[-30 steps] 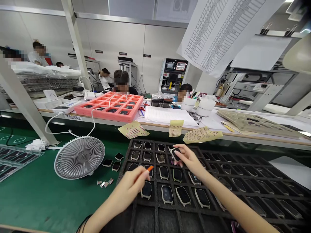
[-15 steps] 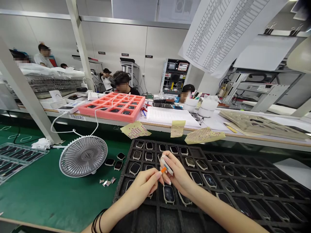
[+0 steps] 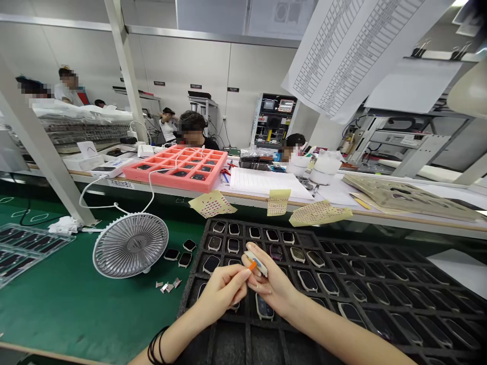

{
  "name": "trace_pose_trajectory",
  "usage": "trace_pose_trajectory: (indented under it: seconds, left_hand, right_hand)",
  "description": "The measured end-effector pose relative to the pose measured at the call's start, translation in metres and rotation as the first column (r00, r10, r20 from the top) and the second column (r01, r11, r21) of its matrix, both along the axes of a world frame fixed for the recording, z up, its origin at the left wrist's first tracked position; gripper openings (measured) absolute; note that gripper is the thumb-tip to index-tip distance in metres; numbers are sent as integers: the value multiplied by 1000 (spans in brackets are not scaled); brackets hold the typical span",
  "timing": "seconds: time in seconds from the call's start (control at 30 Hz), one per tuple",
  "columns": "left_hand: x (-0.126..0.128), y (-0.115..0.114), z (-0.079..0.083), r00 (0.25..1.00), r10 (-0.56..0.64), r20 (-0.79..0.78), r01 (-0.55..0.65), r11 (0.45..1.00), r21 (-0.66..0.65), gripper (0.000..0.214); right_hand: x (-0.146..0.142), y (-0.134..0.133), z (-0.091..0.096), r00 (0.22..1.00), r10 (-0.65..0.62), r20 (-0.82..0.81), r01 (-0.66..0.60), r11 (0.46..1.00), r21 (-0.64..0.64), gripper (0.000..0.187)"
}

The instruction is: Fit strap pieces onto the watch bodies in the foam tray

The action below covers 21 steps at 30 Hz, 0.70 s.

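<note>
My right hand (image 3: 273,286) holds a pale smartwatch body (image 3: 256,263) between thumb and fingers, above a black foam tray (image 3: 266,332). My left hand (image 3: 222,291) pinches a small orange tool (image 3: 251,264), whose tip touches the watch body. Both hands meet over the tray's middle. Its pockets hold several watch bodies in rows, and my hands hide some of them. One watch body (image 3: 264,307) lies just under my right wrist.
A grey desk fan (image 3: 130,245) stands on the green mat (image 3: 64,304) left of the tray, beside loose watch bodies and small metal pieces. Beyond lie a pink foam tray (image 3: 175,170), yellow perforated sheets and white paper. Co-workers sit across the bench.
My hands have drawn slightly closer together. The watch body has turned a little in my right hand, and the orange tool now sits against it. The view has barely shifted.
</note>
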State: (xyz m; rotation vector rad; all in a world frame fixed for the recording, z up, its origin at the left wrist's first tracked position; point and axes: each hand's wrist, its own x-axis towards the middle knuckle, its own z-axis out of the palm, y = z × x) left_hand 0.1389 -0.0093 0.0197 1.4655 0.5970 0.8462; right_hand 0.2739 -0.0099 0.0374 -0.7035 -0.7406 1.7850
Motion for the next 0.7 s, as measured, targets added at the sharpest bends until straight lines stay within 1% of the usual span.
trace_pose_trajectory:
  seconds: [0.1,0.23,0.33,0.43,0.5,0.53,0.57,0.6,0.63,0.67,0.7]
  left_hand:
    - [-4,2,-1,999,28,-26,-28,1000,-12,46]
    - [-4,5,2,994,104,-28,-105,994,-35,44]
    - [2,5,3,987,152,-43,-153,988,-24,44]
    - [4,5,4,984,164,-63,-166,985,-35,45]
    - [-3,6,5,981,178,-74,-181,982,-46,45]
    - [-10,6,6,975,206,-87,-209,977,-33,45]
    - [-21,6,6,962,252,-108,-253,967,-2,45]
    - [-33,6,5,939,314,-138,-311,949,45,45]
    - [-48,5,2,905,384,-184,-369,923,111,44]
    - [-64,4,-3,857,459,-236,-422,886,190,45]
    - [-80,4,-11,800,523,-293,-460,849,259,45]
  right_hand:
    - [-1,0,0,999,-44,28,44,999,-1,37]
    - [1,-1,-5,988,-108,111,100,992,74,25]
    - [-2,-4,-11,971,-126,206,103,988,120,22]
    - [-2,-4,-16,928,-167,335,82,964,252,25]
    - [7,1,-19,886,-230,403,81,932,354,26]
    - [16,5,-20,857,-280,432,98,913,397,26]
    - [29,10,-23,815,-344,467,127,891,435,26]
    - [46,17,-26,751,-420,510,162,865,474,26]
    - [67,23,-30,645,-508,571,186,829,528,26]
    - [89,31,-34,491,-587,644,189,793,579,27]
    - [113,37,-39,301,-640,706,189,766,614,29]
